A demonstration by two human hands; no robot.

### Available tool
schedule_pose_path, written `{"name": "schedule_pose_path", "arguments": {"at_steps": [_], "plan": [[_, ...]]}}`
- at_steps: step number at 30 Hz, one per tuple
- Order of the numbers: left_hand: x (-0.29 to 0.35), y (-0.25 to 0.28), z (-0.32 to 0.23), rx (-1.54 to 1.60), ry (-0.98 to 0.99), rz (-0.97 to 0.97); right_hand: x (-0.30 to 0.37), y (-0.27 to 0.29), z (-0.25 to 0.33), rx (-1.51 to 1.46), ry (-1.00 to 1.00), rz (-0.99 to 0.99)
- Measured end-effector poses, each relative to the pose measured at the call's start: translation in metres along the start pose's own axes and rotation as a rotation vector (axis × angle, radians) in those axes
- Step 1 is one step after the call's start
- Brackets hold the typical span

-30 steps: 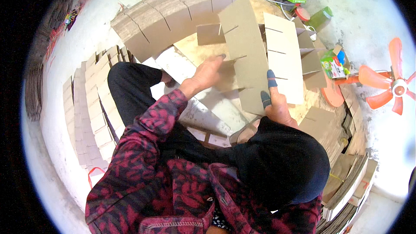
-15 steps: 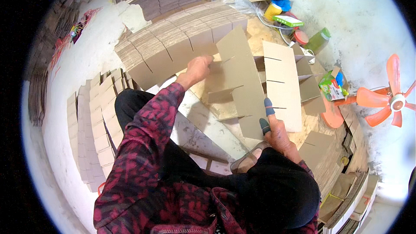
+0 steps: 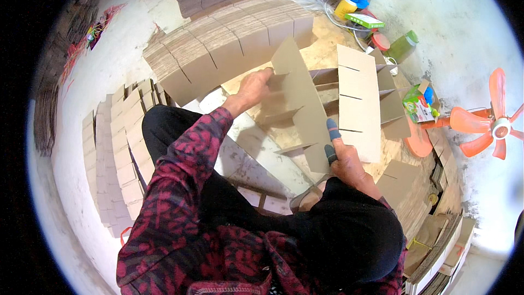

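Note:
A brown cardboard divider stands on the wooden board in front of me, made of slotted strips crossing each other. Its left long strip (image 3: pixel 303 101) leans upright, and the pale right long strip (image 3: pixel 357 104) has several slots cut in from one edge. Short cross strips (image 3: pixel 394 106) run between and beyond them. My left hand (image 3: pixel 251 92) is closed in a pinch on the far-left cross strip's end. At the near end of the left long strip, my right hand (image 3: pixel 347 159) grips its edge, with dark covers on two fingers; the thumb is hidden.
Long stacks of slotted cardboard (image 3: pixel 218 49) stand beyond and at the left. More cardboard (image 3: pixel 401 186) lies at the near right. An orange fan (image 3: pixel 499 128), a green jar (image 3: pixel 403 47), a yellow container (image 3: pixel 345 9) and a small green-and-white box (image 3: pixel 417 106) sit along the wall side.
The left long strip has tilted leftward at its far end, and the gap between the two long strips looks wider. Both hands have shifted slightly while keeping hold.

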State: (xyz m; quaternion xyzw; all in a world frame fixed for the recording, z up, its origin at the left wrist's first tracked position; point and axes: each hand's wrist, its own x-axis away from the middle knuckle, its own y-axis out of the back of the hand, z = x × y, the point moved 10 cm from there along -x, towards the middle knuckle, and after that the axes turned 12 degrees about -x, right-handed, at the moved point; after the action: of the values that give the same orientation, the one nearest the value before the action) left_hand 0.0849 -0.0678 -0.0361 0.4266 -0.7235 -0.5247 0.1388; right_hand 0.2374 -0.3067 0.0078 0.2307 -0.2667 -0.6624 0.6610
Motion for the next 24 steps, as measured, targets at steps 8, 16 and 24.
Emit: {"name": "schedule_pose_path", "arguments": {"at_steps": [8, 16, 24], "plan": [[0.0, -0.001, 0.003, -0.022, 0.139, 0.069, -0.008, -0.027, -0.002, 0.121, 0.134, -0.012], [0.051, 0.043, -0.092, 0.153, -0.289, -0.065, -0.024, 0.01, 0.017, 0.063, 0.145, -0.043], [0.144, -0.045, -0.101, 0.153, -0.095, 0.339, -0.023, -0.015, 0.012, 0.121, 0.026, 0.056]]}}
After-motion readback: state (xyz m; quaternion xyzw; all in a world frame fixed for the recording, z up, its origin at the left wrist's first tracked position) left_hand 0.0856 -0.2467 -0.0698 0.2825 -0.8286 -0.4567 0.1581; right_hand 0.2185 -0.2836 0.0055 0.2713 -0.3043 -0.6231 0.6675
